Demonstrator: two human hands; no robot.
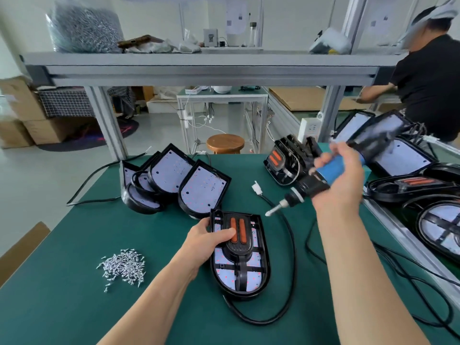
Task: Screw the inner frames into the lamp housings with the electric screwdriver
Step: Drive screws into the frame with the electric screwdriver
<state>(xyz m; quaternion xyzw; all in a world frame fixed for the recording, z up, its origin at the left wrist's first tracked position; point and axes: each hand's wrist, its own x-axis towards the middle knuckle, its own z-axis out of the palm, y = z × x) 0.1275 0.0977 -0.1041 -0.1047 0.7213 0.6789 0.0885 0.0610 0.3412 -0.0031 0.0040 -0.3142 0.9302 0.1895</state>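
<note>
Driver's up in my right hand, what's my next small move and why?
Probably lower the screwdriver bit to a screw hole in the frame. The right hand holds it in the air, bit angled toward the housing, which the left hand steadies. Whether a screw sits on the bit, I cannot tell.

Left hand (211,241) reaches forward, thumb stretched out; right hand (341,178) raised higher, fingers curled tight.
</note>
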